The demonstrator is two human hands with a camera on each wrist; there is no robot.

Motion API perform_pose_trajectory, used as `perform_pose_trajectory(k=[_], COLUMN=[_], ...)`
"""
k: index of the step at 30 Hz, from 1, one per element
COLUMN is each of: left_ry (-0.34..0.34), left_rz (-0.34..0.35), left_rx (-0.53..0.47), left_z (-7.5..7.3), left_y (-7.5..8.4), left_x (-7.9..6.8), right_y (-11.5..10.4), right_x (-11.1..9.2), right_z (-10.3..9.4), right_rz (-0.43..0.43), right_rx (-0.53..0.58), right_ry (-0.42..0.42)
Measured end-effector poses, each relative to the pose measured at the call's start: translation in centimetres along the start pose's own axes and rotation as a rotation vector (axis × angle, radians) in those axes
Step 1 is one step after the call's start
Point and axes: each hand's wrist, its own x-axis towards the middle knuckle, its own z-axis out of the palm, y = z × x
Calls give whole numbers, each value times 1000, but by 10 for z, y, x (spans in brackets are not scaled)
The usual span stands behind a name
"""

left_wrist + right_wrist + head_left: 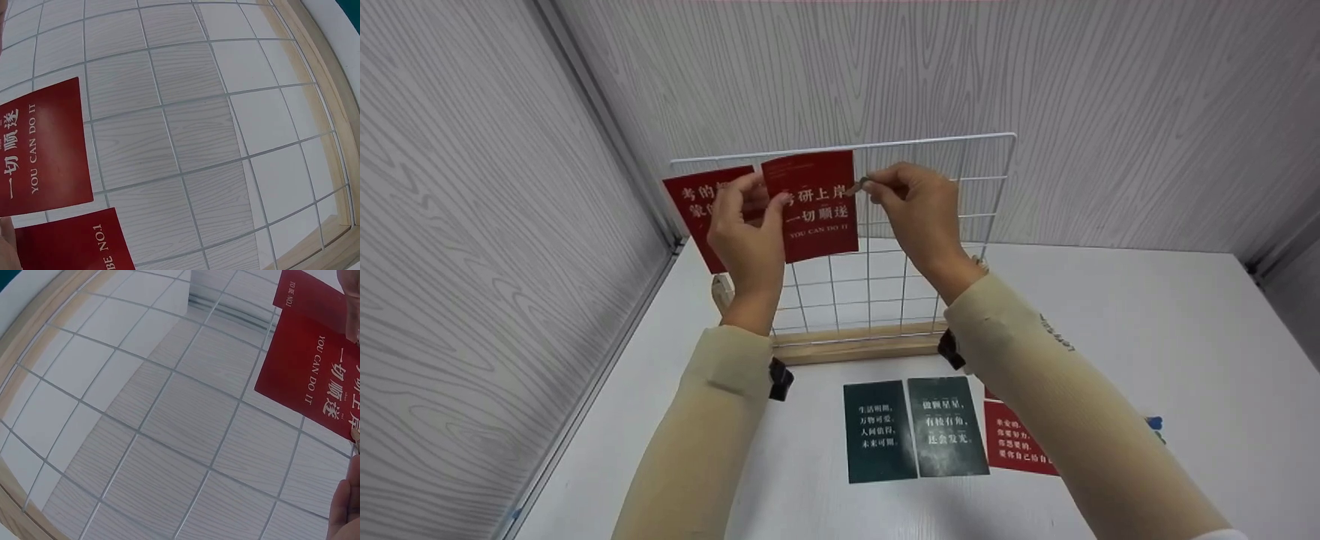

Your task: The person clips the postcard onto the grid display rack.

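My left hand [746, 232] pinches the left edge of a red card [819, 169] with white lettering, thumb in front, against a white wire grid [937, 140]. At the card's right edge, my right hand [922, 214] pinches a small wooden-looking clip [855, 187], its tip touching the card. Another red card [697, 217] hangs on the grid behind the left hand, partly covered by it. The left wrist view shows the lower parts of the held card [50, 152] and the other card [79, 242]. Only fingertips show in the right wrist view, beside the clip [355, 435].
The grid stands in a wooden base [855, 351] on a white table [1147, 322]. Nearer lie two dark green cards [877, 465] [949, 466] and red cards [1012, 442], partly hidden by the right forearm. Small blue items [1155, 424] show beyond that sleeve. Grey wood-grain panels [1110, 112] enclose the table.
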Motion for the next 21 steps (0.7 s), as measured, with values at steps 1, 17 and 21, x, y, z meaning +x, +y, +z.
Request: perform_pose_trajectory(k=[1,17,21], left_ry=[-2,-10,-3], left_rz=[1,-47,-33], left_rx=[2,-11,-8], left_z=[0,2,3], left_y=[-1,-2,-2], left_x=[-1,-5,-6], right_y=[0,1,2], right_x=[0,0,-2], right_z=[0,-3,-1], right_rz=[-8,-65,-97], right_rx=[-15,-88,-94], right_ry=[1,5,37])
